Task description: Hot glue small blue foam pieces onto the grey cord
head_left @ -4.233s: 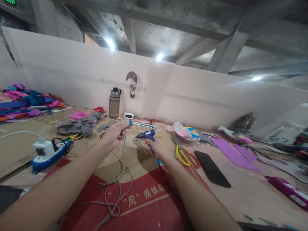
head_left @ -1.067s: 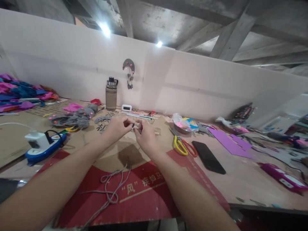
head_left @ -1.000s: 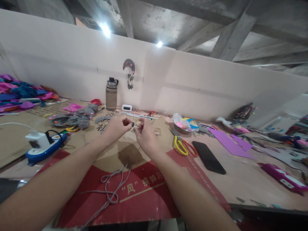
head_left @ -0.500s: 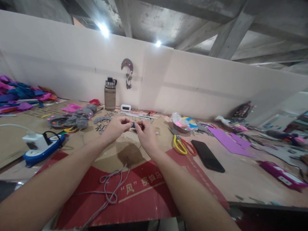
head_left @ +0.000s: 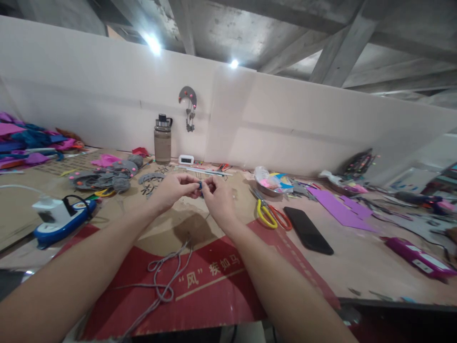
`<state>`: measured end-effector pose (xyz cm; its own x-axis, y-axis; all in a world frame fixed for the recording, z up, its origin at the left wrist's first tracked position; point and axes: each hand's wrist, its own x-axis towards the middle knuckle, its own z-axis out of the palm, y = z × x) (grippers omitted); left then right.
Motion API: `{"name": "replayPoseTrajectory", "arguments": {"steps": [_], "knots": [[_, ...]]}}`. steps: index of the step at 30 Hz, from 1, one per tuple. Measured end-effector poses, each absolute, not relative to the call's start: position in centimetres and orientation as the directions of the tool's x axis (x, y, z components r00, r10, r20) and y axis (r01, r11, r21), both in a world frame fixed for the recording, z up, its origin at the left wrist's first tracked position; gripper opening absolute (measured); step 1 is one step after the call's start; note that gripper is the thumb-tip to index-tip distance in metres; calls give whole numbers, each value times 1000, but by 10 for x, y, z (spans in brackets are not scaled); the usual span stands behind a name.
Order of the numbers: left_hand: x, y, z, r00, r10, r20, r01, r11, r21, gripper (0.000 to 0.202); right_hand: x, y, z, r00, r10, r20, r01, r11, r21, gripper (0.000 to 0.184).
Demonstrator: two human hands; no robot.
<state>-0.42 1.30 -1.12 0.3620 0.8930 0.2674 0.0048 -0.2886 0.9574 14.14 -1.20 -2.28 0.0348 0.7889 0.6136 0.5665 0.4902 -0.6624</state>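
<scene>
My left hand [head_left: 177,190] and my right hand [head_left: 218,196] meet above the cardboard, fingertips pinched together. Between them is a small dark blue piece [head_left: 200,185], mostly covered by the fingers; its kind does not show. Nearer to me, a loose grey cord [head_left: 166,281] lies in loops across the red printed part of the cardboard [head_left: 214,305]. Just beyond my left hand, grey felt cut-outs [head_left: 152,178] rest on the brown part of the board.
To the right lie yellow-and-red-handled scissors [head_left: 267,214], a black phone [head_left: 307,230], purple felt [head_left: 341,207] and a bowl [head_left: 269,190] of bits. A power strip [head_left: 64,224] sits left. A water bottle [head_left: 163,143] stands by the white partition, where a grey crescent ornament [head_left: 188,97] hangs.
My fingertips have drawn closer together around the small blue piece, and the left fingers have shifted slightly to the right. The things on the table lie as before.
</scene>
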Motion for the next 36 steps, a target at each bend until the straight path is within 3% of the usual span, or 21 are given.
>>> {"name": "replayPoseTrajectory", "arguments": {"steps": [11,16,29,33,36], "knots": [[-5,15,-12,208,909,361,65,-381,922,13,137,-14,-28,-39,757,652,553,560,-617,10],[-3,11,-10,170,909,380,50,-393,918,13,138,-13,-30,2,783,622,527,528,-666,17],[-2,8,-9,247,898,364,129,-402,906,18,139,-14,-26,29,780,625,540,514,-666,18],[-2,5,-6,248,892,377,205,-429,880,19,140,-15,-23,46,771,635,518,525,-676,19],[-3,6,-8,199,862,466,319,-506,801,18,138,-18,-22,-14,767,641,481,567,-668,19]]}}
